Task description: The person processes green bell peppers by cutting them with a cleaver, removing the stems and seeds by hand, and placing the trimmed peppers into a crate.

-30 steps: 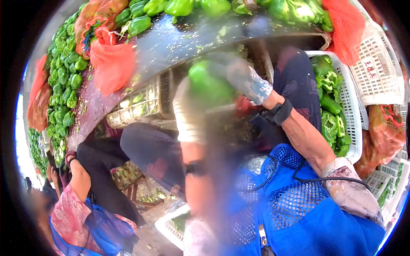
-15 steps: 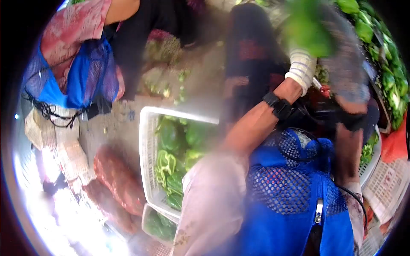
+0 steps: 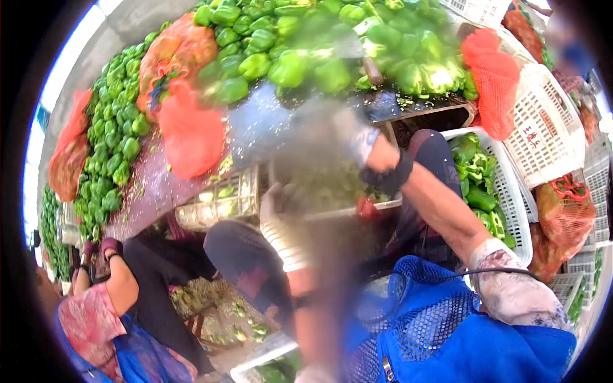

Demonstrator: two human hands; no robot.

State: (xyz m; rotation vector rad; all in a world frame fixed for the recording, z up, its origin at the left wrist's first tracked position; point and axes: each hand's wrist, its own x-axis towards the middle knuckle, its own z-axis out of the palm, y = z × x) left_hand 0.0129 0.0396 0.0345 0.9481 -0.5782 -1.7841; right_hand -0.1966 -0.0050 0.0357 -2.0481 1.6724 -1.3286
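My left hand (image 3: 279, 207), in a pale ribbed glove, is over my knees below the table edge. A smear hides its fingers in part. My right hand (image 3: 353, 133), gloved and badly blurred, reaches to the table edge with a black band at its wrist. Whether either hand holds anything cannot be made out. Beyond my right hand, a knife with a brown handle (image 3: 372, 71) lies by the heap of green peppers (image 3: 287, 69). Between my hands and the table is a container of pale green scraps (image 3: 335, 185), also blurred.
On the right stands a white crate (image 3: 513, 203) of cut peppers, beside another white crate (image 3: 543, 127). Red mesh bags lie on the table, one in the middle (image 3: 190, 137) and another at the right (image 3: 491, 83). At the left sits another person (image 3: 96, 313) with gloved hands.
My view has swung from the floor and crates up to the table with its pepper heap. The green pepper earlier seen at my gloved left hand no longer shows there.
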